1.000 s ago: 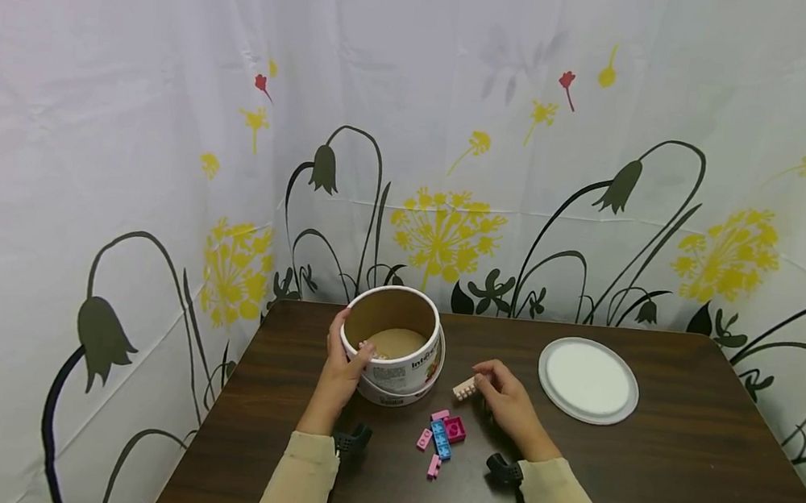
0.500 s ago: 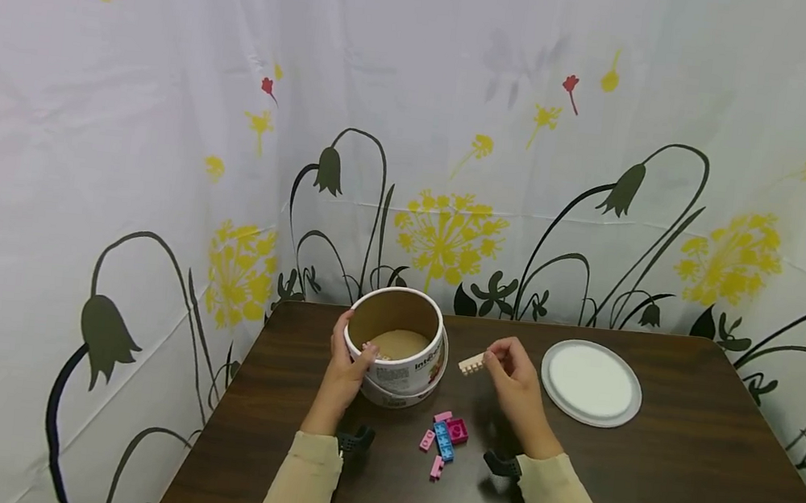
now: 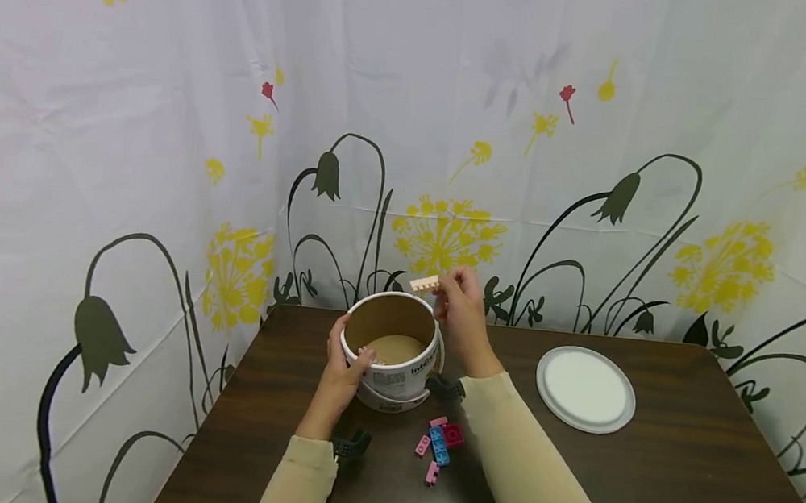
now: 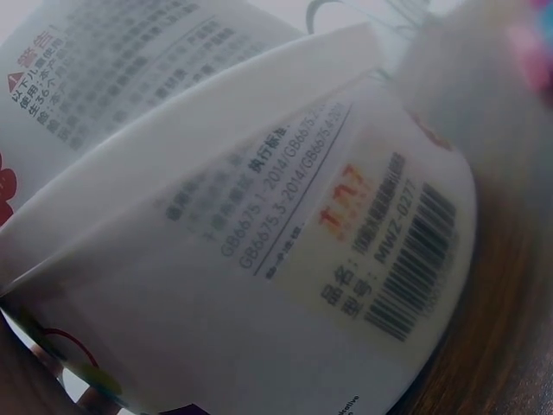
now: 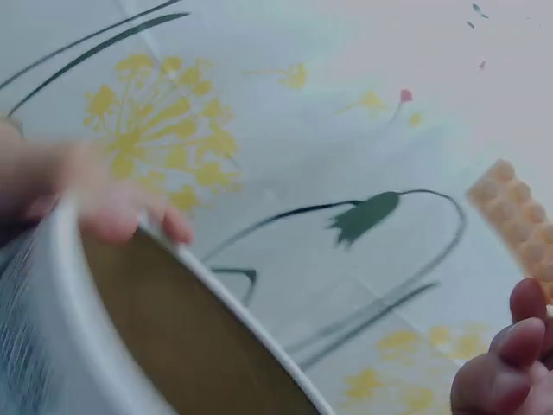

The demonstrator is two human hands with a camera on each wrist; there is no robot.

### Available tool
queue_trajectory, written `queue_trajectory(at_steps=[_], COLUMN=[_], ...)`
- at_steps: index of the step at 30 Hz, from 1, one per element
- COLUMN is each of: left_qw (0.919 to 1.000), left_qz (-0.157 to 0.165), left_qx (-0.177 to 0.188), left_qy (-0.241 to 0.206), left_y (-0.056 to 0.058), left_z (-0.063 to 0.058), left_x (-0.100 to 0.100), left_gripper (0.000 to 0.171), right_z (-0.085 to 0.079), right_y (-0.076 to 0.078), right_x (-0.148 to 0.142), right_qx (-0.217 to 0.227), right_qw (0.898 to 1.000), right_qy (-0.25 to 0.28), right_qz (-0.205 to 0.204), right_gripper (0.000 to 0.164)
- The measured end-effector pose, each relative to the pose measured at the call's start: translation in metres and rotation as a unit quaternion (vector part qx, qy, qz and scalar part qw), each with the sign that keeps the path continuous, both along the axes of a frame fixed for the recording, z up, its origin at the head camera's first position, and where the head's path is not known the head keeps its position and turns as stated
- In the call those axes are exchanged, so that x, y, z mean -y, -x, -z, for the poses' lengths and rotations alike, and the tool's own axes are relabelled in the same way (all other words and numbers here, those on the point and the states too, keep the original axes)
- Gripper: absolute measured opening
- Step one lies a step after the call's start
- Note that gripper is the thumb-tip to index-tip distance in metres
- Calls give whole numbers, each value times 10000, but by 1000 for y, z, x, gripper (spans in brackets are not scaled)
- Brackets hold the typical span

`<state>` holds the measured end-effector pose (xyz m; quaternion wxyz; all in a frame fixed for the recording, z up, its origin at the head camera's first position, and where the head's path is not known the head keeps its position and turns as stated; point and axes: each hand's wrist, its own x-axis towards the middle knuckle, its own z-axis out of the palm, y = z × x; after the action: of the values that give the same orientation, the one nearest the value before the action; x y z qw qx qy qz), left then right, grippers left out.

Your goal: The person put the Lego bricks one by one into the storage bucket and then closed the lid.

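Observation:
A white tub [image 3: 398, 382] with printed sides stands on the table. My left hand [image 3: 344, 369] grips its left side, thumb over the near rim. Inside, a few small pale pieces [image 3: 379, 361] show beside that thumb. My right hand [image 3: 464, 312] pinches a long peach toy brick [image 3: 425, 284] by one end, above the tub's back right rim. Two rows of studs on the brick [image 5: 511, 212] show in the right wrist view. Printed text and a barcode label on the tub [image 4: 302, 216] fill the left wrist view.
In front of the tub lie several bricks: a blue one [image 3: 438, 446], a dark pink one [image 3: 452, 436] and light pink ones [image 3: 432, 473]. A white round lid [image 3: 586, 389] rests on the table [image 3: 704, 459] at right. A flower-printed curtain [image 3: 513, 165] hangs behind.
My right hand has lifted the peach brick from the table and carried it up and left, over the tub's edge. The left hand keeps its grip on the tub.

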<state>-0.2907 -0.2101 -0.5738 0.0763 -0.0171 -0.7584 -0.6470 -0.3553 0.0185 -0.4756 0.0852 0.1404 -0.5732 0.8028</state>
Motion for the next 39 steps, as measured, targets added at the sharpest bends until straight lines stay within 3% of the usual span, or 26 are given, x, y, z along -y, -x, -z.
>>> queue_trajectory(at_steps=[4,7,11,14,20,27,39], left_qw=[9999,9998,9998,9998,9998,10000,9998], left_qz=[85,154,144,128,203,-13,179], left_qx=[-2,86,139,95,25,-22,0], left_qy=[89,93,99,85,-86,37,-92], left_y=[2,2,2,4,5,6,3], left_z=[-3,-6,-9,-9,-7,-6,-2], left_x=[2,7,13,13,6,3,4], left_gripper=[86,88,88,87,86,86,86], right_z=[7,16,17,16,14,15,16], right_y=[20,23,23,24,25,25,23], right_x=[28,39,46,47,45,45,43], right_qx=[208,181,-158,-217,-1,122,29], right_qw=[9993,9955,9787,9689,9622,9535,9479], right_qy=[-157,-921,-2043,-2456,-2681,-3010,-3181], right_qz=[-263,-115,141,224,484,116,-185], right_gripper=[21,24,20,18,17,18,24])
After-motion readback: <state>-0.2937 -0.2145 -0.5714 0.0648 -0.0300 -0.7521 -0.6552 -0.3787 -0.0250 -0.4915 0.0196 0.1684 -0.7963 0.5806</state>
